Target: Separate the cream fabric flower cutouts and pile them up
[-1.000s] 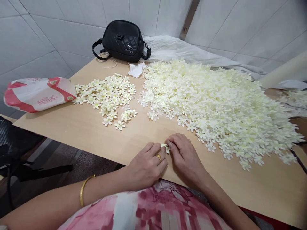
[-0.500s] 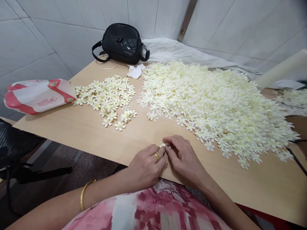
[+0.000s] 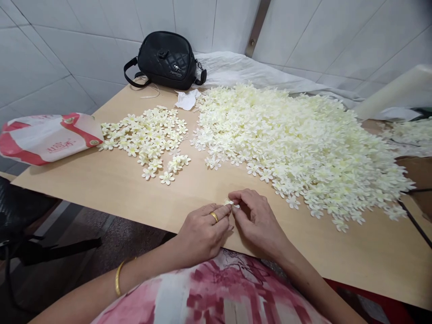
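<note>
Near the table's front edge, my left hand (image 3: 206, 228) and my right hand (image 3: 258, 220) meet fingertip to fingertip. Between them is a small pale artificial flower (image 3: 229, 202), mostly hidden by the fingers. The left fingers are pressed together on its near side; the right thumb and forefinger pinch it from the right. Beyond my hands spreads a large heap of cream-white artificial flowers (image 3: 286, 139). A smaller group of yellowish-white flowers (image 3: 148, 135) lies to the left, with a few loose ones close to its front.
A white and red printed bag (image 3: 50, 139) lies at the table's left edge, its opening by the smaller flowers. A black handbag (image 3: 167, 60) stands at the back near a crumpled white tissue (image 3: 187, 99). White sheeting (image 3: 236, 67) lies along the tiled wall. A black chair (image 3: 23, 211) is at left.
The camera view has shifted slightly, so the table's contents appear a little further left. Both hands stay together at the flower, with slightly more white petal showing between the fingertips.
</note>
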The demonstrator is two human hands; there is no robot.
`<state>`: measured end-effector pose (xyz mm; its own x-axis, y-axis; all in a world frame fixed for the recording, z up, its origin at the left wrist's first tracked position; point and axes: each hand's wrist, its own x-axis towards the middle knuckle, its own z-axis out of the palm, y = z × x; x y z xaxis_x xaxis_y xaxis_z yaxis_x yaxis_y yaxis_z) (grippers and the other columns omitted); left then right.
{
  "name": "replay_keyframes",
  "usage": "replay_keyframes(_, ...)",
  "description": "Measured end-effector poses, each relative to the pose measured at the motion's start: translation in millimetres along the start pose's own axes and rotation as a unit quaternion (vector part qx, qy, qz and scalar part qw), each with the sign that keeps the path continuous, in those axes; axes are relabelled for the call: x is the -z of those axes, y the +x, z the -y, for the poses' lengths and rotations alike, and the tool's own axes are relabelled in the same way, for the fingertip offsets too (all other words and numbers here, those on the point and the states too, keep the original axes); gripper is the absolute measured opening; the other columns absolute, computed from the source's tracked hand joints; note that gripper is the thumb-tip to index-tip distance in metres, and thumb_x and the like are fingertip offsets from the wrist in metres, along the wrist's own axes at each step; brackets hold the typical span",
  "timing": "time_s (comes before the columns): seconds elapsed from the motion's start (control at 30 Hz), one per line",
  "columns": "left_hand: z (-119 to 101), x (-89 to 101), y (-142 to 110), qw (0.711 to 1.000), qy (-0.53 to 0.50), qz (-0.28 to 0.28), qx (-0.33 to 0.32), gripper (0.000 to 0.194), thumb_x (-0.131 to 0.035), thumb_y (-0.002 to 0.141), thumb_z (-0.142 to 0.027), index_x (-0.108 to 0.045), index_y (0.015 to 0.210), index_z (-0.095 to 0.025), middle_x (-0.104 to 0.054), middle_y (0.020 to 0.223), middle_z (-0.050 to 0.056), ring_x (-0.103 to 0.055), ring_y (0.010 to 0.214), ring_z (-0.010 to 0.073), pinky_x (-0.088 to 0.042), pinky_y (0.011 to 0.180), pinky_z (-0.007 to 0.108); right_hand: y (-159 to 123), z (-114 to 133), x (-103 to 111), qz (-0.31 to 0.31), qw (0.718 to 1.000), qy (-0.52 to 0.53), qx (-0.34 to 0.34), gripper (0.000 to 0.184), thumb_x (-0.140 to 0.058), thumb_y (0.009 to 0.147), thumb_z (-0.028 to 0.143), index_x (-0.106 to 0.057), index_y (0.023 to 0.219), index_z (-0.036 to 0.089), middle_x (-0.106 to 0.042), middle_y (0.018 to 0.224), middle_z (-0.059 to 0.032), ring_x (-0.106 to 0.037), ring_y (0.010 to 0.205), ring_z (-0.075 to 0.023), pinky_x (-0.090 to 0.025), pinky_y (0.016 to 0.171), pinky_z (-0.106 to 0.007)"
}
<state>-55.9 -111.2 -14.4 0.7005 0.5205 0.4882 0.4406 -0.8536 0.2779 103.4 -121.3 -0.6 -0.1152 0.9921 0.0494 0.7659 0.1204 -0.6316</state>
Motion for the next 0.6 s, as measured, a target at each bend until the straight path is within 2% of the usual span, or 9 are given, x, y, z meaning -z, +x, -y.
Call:
replay_keyframes(0.13, 1, -1.5, -3, 1.0, -0.02, -0.009, 0.013, 0.016, -0.045, 0.08, -0.016, -0.059, 0.079, -0.011, -0.065, 0.1, 0.012, -0.061, 0.088, 0.0154, -0.049, 0.085, 0.028, 2, 0, 1, 0.001, 1.0, 0.015, -0.011, 0.015, -0.047, 0.075, 0.014, -0.056, 0.086, 0.019, -0.058, 0.083, -0.0017, -0.05, 0.08, -0.0164, -0.034, 0.075, -0.033)
replay_keyframes(0.37, 4, -3.5, -6, 0.998, -0.065, -0.027, 0.002, 0.014, -0.045, 0.078, -0.013, -0.058, 0.083, -0.01, -0.064, 0.098, 0.014, -0.059, 0.09, 0.0161, -0.047, 0.087, 0.03, 6, 5, 5, 0.031, 0.999, 0.016, -0.028, 0.012, -0.045, 0.074, 0.011, -0.051, 0.081, 0.02, -0.055, 0.075, 0.0004, -0.048, 0.074, -0.0157, -0.034, 0.071, -0.032)
replay_keyframes(0.6, 8, -4.6, -7, 0.995, -0.079, -0.053, -0.026, 0.012, -0.046, 0.076, -0.008, -0.057, 0.078, -0.009, -0.065, 0.084, 0.013, -0.057, 0.084, 0.0168, -0.044, 0.09, 0.037, 7, 15, -3, 0.034, 0.997, -0.069, 0.028, 0.017, -0.039, 0.071, 0.004, -0.043, 0.078, 0.018, -0.05, 0.073, -0.0021, -0.043, 0.069, -0.0167, -0.033, 0.066, -0.031)
